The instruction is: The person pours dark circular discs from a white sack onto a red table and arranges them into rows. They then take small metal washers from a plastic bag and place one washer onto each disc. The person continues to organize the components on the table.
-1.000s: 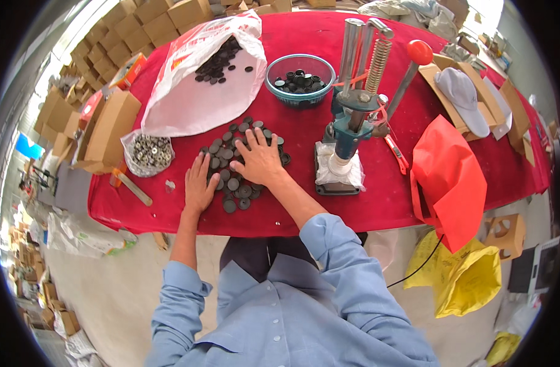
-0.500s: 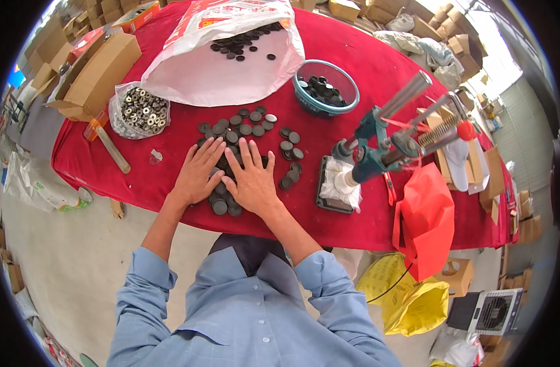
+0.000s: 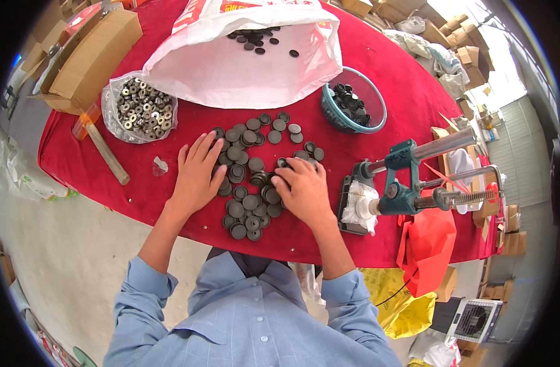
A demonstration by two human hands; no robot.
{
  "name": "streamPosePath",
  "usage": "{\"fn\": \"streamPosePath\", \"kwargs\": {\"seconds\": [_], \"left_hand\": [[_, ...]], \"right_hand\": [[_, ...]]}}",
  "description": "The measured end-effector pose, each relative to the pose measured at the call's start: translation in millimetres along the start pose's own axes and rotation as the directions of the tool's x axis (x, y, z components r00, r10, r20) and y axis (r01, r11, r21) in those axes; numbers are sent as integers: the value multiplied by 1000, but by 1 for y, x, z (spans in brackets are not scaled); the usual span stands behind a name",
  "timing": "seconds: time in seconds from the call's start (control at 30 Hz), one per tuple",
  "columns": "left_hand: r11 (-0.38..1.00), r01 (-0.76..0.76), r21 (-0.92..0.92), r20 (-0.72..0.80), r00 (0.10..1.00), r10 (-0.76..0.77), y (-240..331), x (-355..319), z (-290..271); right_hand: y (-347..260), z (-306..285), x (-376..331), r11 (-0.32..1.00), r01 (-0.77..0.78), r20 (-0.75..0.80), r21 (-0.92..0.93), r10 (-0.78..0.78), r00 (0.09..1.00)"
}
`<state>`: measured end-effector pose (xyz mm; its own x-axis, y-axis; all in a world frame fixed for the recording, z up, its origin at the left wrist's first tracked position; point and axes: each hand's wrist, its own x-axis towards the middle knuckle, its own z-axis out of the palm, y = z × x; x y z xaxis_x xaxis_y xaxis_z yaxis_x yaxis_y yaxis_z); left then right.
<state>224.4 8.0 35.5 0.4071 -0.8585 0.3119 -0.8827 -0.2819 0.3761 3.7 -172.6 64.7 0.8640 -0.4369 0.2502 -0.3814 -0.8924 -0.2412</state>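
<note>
Several dark round discs (image 3: 250,160) lie spread on the red tablecloth (image 3: 139,196) in front of me. My left hand (image 3: 197,174) rests flat on the left side of the pile, fingers apart. My right hand (image 3: 302,189) lies over the right side of the pile with fingers curled onto the discs; whether it grips any is hidden. A teal hand press (image 3: 402,183) stands just right of my right hand.
A teal bowl (image 3: 378,116) of dark discs sits behind the press. A white plastic bag (image 3: 231,67) with more discs lies at the back. A clear bag of metal rings (image 3: 139,110), a wooden-handled tool (image 3: 105,153) and a cardboard box (image 3: 90,55) are left. A red bag (image 3: 430,244) hangs right.
The view has tilted and come closer to the table. My hands stay on the pile; the right hand has curled and shifted slightly right.
</note>
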Motion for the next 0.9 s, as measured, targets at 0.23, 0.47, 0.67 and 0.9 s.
{"fn": "streamPosePath", "kwargs": {"seconds": [0.23, 0.47, 0.67, 0.9], "left_hand": [[979, -88, -185, -75, 994, 75, 1, 58, 17], [899, -94, -428, -56, 995, 78, -19, 67, 20], [919, -22, -394, 50, 998, 45, -16, 65, 8], [674, 210, -708, 46, 966, -253, -31, 68, 1]], "right_hand": [[-23, 18, 90, 970, 81, -114, 230, -56, 992], [-27, 34, 88, 910, -25, -52, 414, 51, 997], [-3, 13, 58, 949, -39, -9, 312, 44, 999], [-16, 24, 66, 954, -46, -8, 296, 51, 999]]}}
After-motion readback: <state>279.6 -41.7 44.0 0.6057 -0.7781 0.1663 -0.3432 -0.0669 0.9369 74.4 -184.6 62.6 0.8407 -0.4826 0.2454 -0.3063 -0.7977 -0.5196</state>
